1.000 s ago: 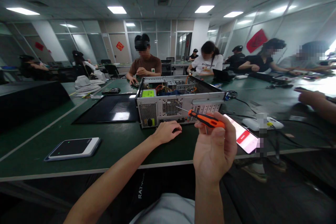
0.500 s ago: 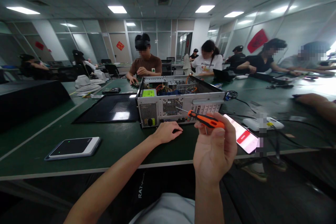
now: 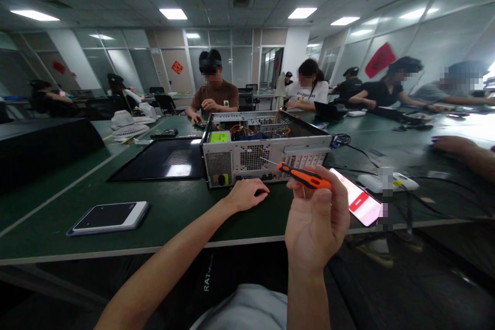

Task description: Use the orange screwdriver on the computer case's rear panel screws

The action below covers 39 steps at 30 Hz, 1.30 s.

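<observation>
An opened computer case point(image 3: 266, 162) lies on the green table, its rear panel with vents and slots facing me and wires showing inside. My right hand point(image 3: 317, 216) is closed around an orange and black screwdriver point(image 3: 305, 175), raised in front of the case, the shaft pointing left toward the rear panel. My left hand point(image 3: 247, 194) rests on the table at the foot of the case, fingers curled together; whether anything small is between them is hidden. A black side panel point(image 3: 154, 161) lies flat to the left of the case.
A white and black device point(image 3: 108, 216) lies at the front left. Right of my right hand are a lit phone point(image 3: 358, 201), a white adapter point(image 3: 371, 182) and cables. A person in brown point(image 3: 216, 95) sits across the table; another person's arm point(image 3: 464, 152) reaches in at right.
My hands, the screwdriver and the case look the same. Across the table, the person in the white shirt has shifted slightly, and the arm at right has moved a little.
</observation>
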Available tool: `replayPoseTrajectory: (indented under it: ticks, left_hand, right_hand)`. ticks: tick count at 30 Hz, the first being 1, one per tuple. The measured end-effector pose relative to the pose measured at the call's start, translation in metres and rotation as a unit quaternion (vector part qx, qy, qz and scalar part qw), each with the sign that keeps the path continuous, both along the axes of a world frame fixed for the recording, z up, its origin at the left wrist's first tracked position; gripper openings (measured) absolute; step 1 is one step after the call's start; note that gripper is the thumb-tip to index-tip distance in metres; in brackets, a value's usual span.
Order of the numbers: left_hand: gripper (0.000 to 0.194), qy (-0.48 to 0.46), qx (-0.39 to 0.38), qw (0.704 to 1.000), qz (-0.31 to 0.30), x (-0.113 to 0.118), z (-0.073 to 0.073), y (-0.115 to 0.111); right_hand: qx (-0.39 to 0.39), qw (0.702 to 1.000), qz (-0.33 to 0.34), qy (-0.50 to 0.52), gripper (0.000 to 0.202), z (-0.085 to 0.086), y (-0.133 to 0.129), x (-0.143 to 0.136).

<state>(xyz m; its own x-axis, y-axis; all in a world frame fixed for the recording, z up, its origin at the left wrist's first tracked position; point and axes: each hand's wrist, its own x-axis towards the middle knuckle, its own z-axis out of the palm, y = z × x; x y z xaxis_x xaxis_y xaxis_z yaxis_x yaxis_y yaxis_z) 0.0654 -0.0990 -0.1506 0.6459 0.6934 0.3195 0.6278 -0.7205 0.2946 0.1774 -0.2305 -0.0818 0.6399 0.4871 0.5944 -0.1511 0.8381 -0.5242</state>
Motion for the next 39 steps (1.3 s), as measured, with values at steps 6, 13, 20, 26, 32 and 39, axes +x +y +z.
replayPoseTrajectory:
  ticks: [6, 13, 20, 26, 32, 39]
  left_hand:
    - [0.015, -0.029, -0.026, 0.999, 0.005, -0.002, -0.001, 0.004]
    - [0.017, -0.018, -0.027, 0.999, 0.004, -0.003, -0.001, 0.005]
    - [0.022, 0.012, 0.013, 1.0, 0.01, -0.001, 0.002, -0.004]
    - [0.029, 0.048, 0.035, 0.998, 0.031, 0.0, 0.004, -0.008]
    - [0.031, 0.071, 0.032, 0.996, 0.033, 0.0, 0.008, -0.01]
    - [0.037, 0.09, 0.028, 0.995, 0.021, -0.002, 0.008, -0.009]
  right_hand:
    - [0.006, 1.0, 0.009, 0.004, 0.019, 0.001, -0.001, -0.001]
    - [0.024, 0.999, 0.023, 0.01, 0.018, 0.002, -0.001, -0.001]
    - [0.031, 0.999, 0.028, 0.009, 0.019, 0.002, 0.0, -0.001]
    - [0.015, 1.0, 0.02, -0.007, 0.019, 0.002, -0.001, -0.001]
    - [0.023, 0.999, 0.031, 0.001, 0.018, 0.004, -0.002, -0.002]
    - [0.014, 1.0, 0.023, -0.015, 0.018, 0.002, 0.0, -0.003]
